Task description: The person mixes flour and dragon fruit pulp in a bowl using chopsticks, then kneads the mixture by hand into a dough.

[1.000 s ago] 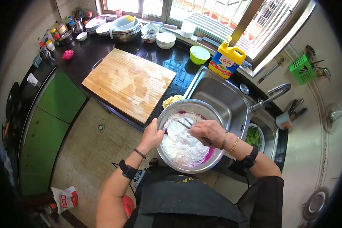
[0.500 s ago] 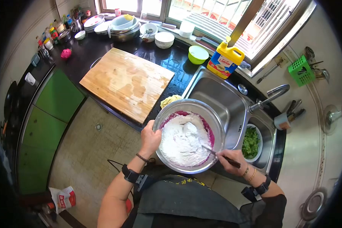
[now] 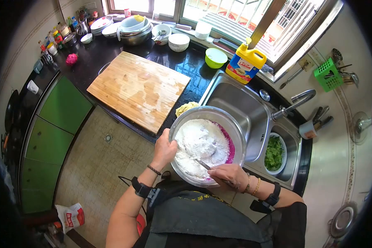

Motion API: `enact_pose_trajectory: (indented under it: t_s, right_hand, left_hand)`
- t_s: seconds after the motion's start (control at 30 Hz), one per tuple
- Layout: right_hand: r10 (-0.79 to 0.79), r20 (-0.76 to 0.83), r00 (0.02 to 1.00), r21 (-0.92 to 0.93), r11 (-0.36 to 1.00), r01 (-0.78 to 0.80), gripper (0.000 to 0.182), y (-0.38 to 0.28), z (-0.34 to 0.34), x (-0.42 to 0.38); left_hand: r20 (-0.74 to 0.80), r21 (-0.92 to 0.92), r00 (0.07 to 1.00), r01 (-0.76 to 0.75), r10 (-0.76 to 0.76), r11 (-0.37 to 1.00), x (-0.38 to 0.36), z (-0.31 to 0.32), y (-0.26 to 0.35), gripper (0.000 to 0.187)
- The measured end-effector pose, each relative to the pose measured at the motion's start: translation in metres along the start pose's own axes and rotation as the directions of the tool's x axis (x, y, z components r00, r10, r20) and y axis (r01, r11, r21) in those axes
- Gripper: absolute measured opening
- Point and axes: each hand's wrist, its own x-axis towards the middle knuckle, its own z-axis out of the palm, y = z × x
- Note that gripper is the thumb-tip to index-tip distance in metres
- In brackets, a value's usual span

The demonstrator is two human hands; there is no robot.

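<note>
A large metal bowl (image 3: 238, 132) is held in front of my body, beside the sink's near left corner. Inside it, a heap of white flour-like powder (image 3: 194, 142) covers much of a bright magenta mixture (image 3: 228, 141), which shows along the right side. My left hand (image 3: 165, 149) grips the bowl's left rim, thumb on the upper side. In my right hand (image 3: 230, 175), closed over the bowl's lower right edge, is a dark-handled metal utensil (image 3: 203, 164). Its far end is buried in the powder, so its shape there is hidden.
A wooden cutting board (image 3: 138, 89) lies on the dark counter at left, with a pale yellow lump (image 3: 186, 108) near its corner. Right of the bowl is the steel sink (image 3: 235, 99), holding a basket of leafy greens (image 3: 274, 153). A yellow jug (image 3: 246, 64) stands behind.
My right hand has moved left and slightly down over the bowl, carrying the utensil. The powder has shifted; magenta now shows mostly at right. My left hand keeps its hold on the rim.
</note>
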Motion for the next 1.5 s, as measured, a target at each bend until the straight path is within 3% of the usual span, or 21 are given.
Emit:
enact_pose_trajectory:
  t_s: [0.23, 0.3, 0.47, 0.57, 0.67, 0.7, 0.77, 0.9, 1.0, 1.17, 1.27, 1.33, 1.37, 1.5]
  right_hand:
    - [0.001, 0.152, 0.988, -0.058, 0.998, 0.008, 0.011, -0.024, -0.048, 0.039]
    - [-0.084, 0.212, 0.974, -0.116, 0.987, 0.111, 0.01, -0.019, -0.055, 0.057]
    - [-0.171, 0.301, 0.938, -0.161, 0.961, 0.227, 0.014, 0.043, -0.033, 0.086]
    - [-0.057, 0.304, 0.951, -0.166, 0.98, 0.112, 0.011, 0.059, -0.042, 0.076]
    - [0.072, 0.062, 0.995, -0.122, 0.99, -0.064, 0.008, 0.063, -0.052, 0.05]
    - [0.074, 0.063, 0.995, -0.123, 0.99, -0.065, 0.008, 0.062, -0.055, 0.04]
    - [0.289, -0.037, 0.957, -0.044, 0.956, -0.291, 0.005, 0.055, -0.062, 0.019]
    - [0.375, -0.095, 0.922, -0.022, 0.925, -0.379, 0.005, 0.033, -0.06, -0.022]
    - [0.559, -0.119, 0.82, 0.133, 0.828, -0.545, 0.009, 0.014, -0.055, -0.04]
    - [0.671, -0.047, 0.74, 0.366, 0.701, -0.612, 0.009, -0.002, -0.03, -0.049]
    - [0.483, -0.091, 0.871, 0.365, 0.83, -0.422, 0.009, -0.004, -0.005, -0.037]
    - [0.186, -0.063, 0.981, 0.19, 0.967, -0.171, 0.014, 0.0, 0.001, -0.019]
    - [0.056, -0.035, 0.998, 0.099, 0.994, -0.052, 0.016, 0.004, 0.006, -0.012]
    - [-0.08, 0.034, 0.996, -0.041, 0.996, 0.081, 0.016, 0.025, 0.01, 0.007]
  left_hand:
    - [0.021, 0.007, 1.0, 0.003, -0.004, 1.0, 0.001, -0.002, 0.002, 0.022]
    - [-0.014, 0.004, 0.999, -0.052, 0.052, 0.999, 0.002, 0.002, -0.004, 0.022]
    - [0.03, 0.003, 0.999, 0.034, -0.034, 0.999, 0.001, -0.004, 0.004, 0.023]
    - [0.007, -0.047, 0.999, 0.046, -0.046, 0.998, 0.0, 0.001, 0.0, 0.024]
    - [-0.067, -0.135, 0.998, 0.011, -0.02, 0.991, -0.001, 0.01, -0.007, 0.024]
    - [-0.111, -0.157, 0.994, -0.007, -0.011, 0.988, -0.002, 0.012, -0.009, 0.024]
    - [-0.125, -0.197, 0.992, -0.013, -0.012, 0.98, -0.004, 0.014, -0.008, 0.025]
    - [-0.156, -0.179, 0.988, -0.023, -0.005, 0.984, -0.004, 0.015, -0.008, 0.025]
    - [-0.154, -0.167, 0.988, -0.031, 0.006, 0.986, -0.005, 0.013, -0.004, 0.025]
    - [-0.152, -0.161, 0.988, -0.036, 0.011, 0.986, -0.005, 0.012, 0.0, 0.024]
    - [-0.128, -0.135, 0.992, -0.027, 0.01, 0.99, -0.006, 0.009, 0.003, 0.025]
    - [-0.089, -0.052, 0.996, 0.027, -0.031, 0.998, -0.005, 0.007, 0.003, 0.025]
    - [-0.092, -0.048, 0.995, 0.026, -0.031, 0.998, -0.005, 0.005, 0.003, 0.025]
    - [-0.039, -0.055, 0.999, 0.019, -0.021, 0.998, -0.004, 0.003, 0.004, 0.025]
